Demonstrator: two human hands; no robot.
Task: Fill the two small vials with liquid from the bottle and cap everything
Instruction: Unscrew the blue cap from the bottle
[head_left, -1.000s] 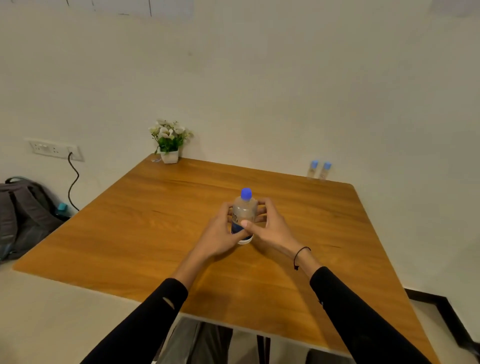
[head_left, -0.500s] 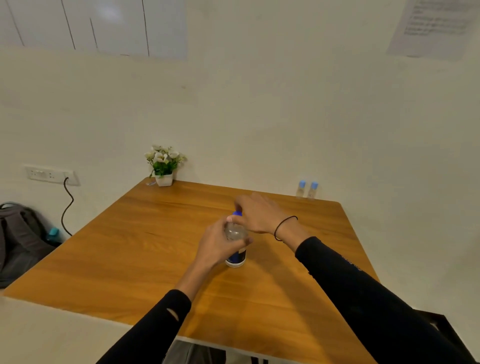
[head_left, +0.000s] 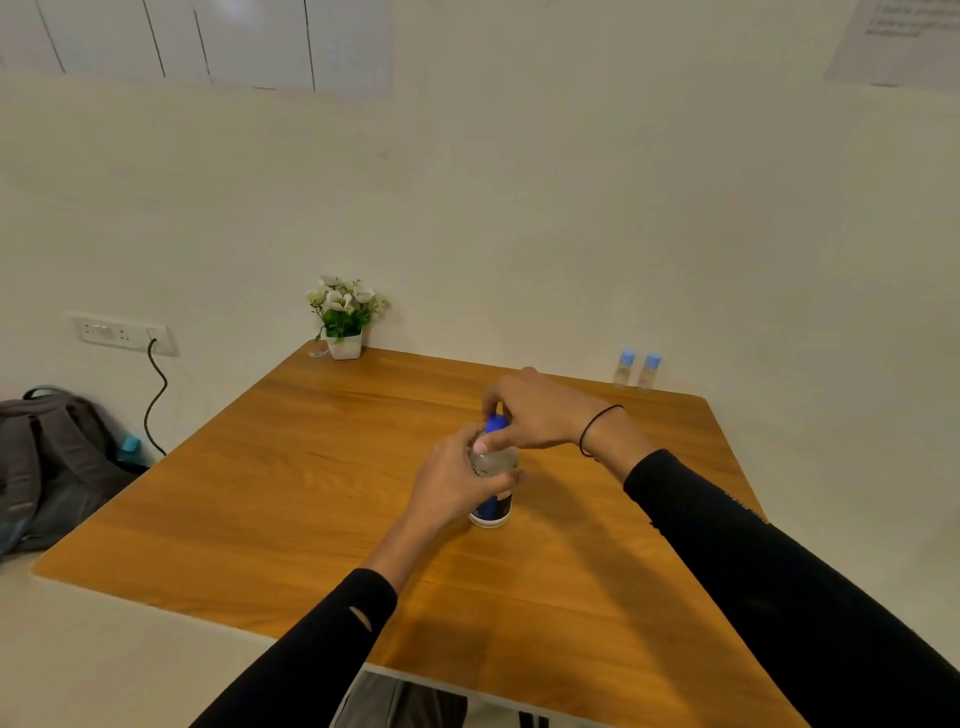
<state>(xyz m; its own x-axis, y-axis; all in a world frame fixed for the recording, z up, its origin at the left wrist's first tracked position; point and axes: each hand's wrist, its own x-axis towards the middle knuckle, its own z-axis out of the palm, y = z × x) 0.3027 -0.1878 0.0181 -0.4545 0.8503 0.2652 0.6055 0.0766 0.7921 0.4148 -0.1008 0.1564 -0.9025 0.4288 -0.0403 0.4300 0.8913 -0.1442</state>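
The bottle (head_left: 492, 486) stands upright near the middle of the tabletop (head_left: 291, 499). The left hand (head_left: 456, 483) wraps its fingers round the body, apparently to hold it steady against twisting, while the right hand (head_left: 535, 413) reaches over from above and pinches the blue cap (head_left: 495, 423), a grip suited to unscrewing. The two small vials (head_left: 636, 369), both capped in light blue, stand side by side at the far right edge, well apart from the hands, presumably awaiting filling.
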